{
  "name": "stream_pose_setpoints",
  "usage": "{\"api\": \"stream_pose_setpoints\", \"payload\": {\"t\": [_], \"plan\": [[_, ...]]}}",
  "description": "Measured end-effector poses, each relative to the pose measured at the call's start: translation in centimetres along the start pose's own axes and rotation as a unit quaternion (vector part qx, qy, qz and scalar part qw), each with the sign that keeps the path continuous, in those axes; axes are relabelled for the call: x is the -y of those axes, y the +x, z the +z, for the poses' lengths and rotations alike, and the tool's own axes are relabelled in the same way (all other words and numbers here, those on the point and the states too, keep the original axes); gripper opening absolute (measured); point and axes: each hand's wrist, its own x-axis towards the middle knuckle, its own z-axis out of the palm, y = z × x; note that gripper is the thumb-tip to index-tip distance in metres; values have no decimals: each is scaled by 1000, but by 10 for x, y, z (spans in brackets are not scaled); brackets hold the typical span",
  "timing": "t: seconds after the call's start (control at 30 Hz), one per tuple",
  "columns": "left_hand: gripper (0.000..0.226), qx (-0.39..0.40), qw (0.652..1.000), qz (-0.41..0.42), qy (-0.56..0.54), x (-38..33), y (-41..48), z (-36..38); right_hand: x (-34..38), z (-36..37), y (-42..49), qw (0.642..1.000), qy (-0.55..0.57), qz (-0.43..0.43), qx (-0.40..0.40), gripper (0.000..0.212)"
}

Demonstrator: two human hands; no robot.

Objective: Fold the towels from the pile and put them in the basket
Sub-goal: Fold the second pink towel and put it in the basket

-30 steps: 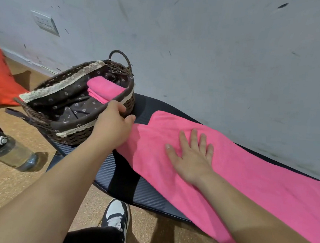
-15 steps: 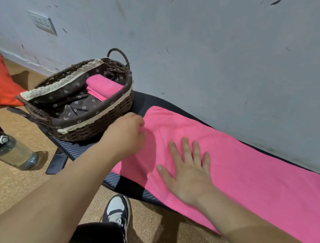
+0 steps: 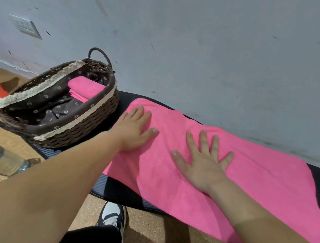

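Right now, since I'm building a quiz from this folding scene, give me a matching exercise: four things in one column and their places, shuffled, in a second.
Things:
1. folded towel
2. spread towel
3. water bottle
4. left hand

Places:
A. lying on the floor, beside the basket
B. laid flat on the dark mat
C. pressing the spread towel's end nearest the basket
D. inside the basket

Pairs: 1-D, 2-B, 3-A, 4-C.
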Motion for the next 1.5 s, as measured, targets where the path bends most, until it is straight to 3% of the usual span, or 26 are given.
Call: {"api": "stream_pose_setpoints", "payload": {"t": [0.1, 0.17, 0.33, 0.43, 0.7, 0.83, 1.0, 1.23, 1.5], "plan": [[75, -47, 998, -2, 33, -12, -13, -7, -9, -10, -10, 999, 25, -14, -22, 77], [74, -57, 998, 19, 24, -38, -26, -8, -25, -21, -20, 999, 21, 21, -34, 73], [76, 12, 998, 67, -11, -110, -63, 9, -86, -36, -47, 988, -22, 154, -13, 80], [82, 34, 997, 65, 3, -131, -76, 37, -121, -24, -61, 983, 9, 185, 7, 80], [87, 0, 996, 56, 76, -148, -83, 47, -156, -7, -82, 988, 21, 145, -51, 84], [94, 5, 989, 137, 57, -199, -88, 47, -178, -19, -90, 985, 17, 151, -80, 79], [80, 26, 971, 232, 49, -259, -105, 70, -215, -8, -99, 985, 27, 158, -60, 72], [73, 38, 958, 261, 110, -296, -123, 89, -256, -16, -99, 973, 106, 86, -188, 72], [75, 8, 944, 306, 123, -278, -119, 96, -285, -13, -113, 978, 81, 129, -140, 77]]}}
